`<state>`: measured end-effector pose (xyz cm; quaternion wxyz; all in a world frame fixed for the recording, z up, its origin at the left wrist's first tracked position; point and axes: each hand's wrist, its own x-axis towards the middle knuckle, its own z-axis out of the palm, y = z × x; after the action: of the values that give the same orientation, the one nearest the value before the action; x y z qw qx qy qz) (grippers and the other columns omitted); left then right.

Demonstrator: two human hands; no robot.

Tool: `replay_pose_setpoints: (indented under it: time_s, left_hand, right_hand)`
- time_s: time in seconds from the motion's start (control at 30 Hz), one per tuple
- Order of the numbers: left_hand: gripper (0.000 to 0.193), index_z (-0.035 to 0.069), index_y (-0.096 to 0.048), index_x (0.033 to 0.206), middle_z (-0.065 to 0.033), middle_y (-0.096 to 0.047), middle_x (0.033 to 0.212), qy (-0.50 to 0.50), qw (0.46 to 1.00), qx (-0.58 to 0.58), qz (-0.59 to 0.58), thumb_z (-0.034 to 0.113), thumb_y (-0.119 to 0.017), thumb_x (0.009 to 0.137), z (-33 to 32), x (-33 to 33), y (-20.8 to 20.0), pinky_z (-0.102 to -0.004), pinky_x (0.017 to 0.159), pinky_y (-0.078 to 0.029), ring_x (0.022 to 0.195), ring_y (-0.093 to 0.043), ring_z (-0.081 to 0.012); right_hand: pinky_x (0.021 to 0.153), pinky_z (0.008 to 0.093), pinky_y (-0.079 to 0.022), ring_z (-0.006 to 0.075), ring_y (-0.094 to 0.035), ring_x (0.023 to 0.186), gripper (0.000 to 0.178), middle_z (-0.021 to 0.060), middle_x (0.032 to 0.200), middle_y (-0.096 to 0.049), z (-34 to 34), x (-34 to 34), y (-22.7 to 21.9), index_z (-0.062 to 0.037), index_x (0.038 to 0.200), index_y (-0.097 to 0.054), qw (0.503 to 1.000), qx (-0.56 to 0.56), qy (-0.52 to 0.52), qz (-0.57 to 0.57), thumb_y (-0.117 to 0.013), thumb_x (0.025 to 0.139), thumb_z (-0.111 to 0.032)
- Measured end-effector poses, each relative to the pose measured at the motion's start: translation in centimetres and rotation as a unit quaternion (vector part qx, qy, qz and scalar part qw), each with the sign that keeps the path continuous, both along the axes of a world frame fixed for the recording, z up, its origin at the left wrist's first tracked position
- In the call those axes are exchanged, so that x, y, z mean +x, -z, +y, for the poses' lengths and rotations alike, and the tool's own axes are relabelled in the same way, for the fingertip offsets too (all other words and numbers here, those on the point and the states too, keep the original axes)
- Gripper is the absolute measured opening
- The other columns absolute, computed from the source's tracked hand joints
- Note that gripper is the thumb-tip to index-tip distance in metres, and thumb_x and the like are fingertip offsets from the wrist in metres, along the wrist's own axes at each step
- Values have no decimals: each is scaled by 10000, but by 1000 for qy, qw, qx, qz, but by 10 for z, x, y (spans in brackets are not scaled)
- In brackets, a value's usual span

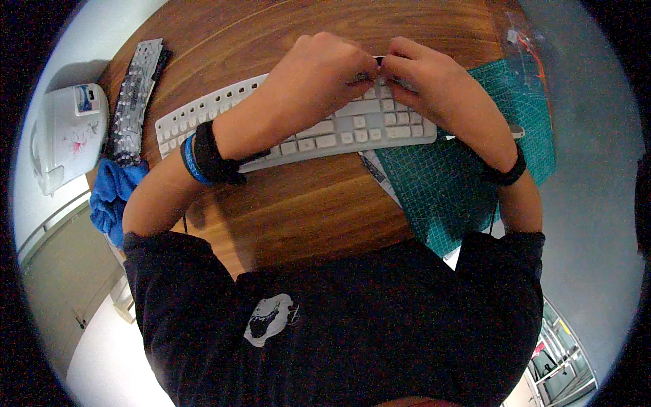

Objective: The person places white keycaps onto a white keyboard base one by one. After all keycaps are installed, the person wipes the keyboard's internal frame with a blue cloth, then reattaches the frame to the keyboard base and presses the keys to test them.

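Note:
A white keyboard point(308, 144) lies across the desk in front of me, with pale keys and a row of small dark square openings along its far left part. Over its far edge, right of the middle, my left hand point(324, 71) and my right hand point(430, 76) meet with fingertips nearly touching. Fingers and thumb are pinched together on both hands. A small dark bit shows between the fingertips, too small to name. My left forearm crosses above the keyboard, and the hands hide part of its keys.
Under the keyboard's right end spreads a green cutting mat point(441, 180). A clear plastic bag point(525, 57) with orange-red wire lies far right. On the left are a long grey keyboard-like part point(135, 98), a white plastic case point(68, 139) and a blue cloth point(112, 193) at the desk's edge.

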<state>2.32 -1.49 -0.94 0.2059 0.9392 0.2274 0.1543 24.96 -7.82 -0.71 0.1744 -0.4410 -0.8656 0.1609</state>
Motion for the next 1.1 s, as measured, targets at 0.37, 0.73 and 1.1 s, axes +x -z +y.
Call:
replay_pose_setpoints:
  time_s: [0.37,0.73,1.1]
  left_hand:
    - [79,68,-755,840,-192,-714,843,30,999,9,-7,143,-733,828,8,4,6,-496,734,-579,825,-702,-403]
    - [59,78,-772,810,-172,-733,810,-8,998,-50,-28,129,-743,805,11,14,8,-492,709,-591,799,-724,-392]
    - [221,74,-759,940,-180,-724,818,22,997,-70,-9,272,-777,842,27,17,21,-472,667,-567,751,-702,-405]
  right_hand:
    - [824,458,-578,374,-688,966,154,140,1027,-678,7,-2,-8,-42,997,-721,991,30,-6,-127,-616,889,-75]
    - [816,458,-606,365,-720,956,235,129,1037,-728,7,-4,-10,-107,1080,-747,991,73,-17,-111,-581,915,-130]
    - [826,454,-598,361,-712,969,226,141,1048,-717,3,-5,-9,-93,1052,-754,993,75,-16,-91,-579,912,-123]
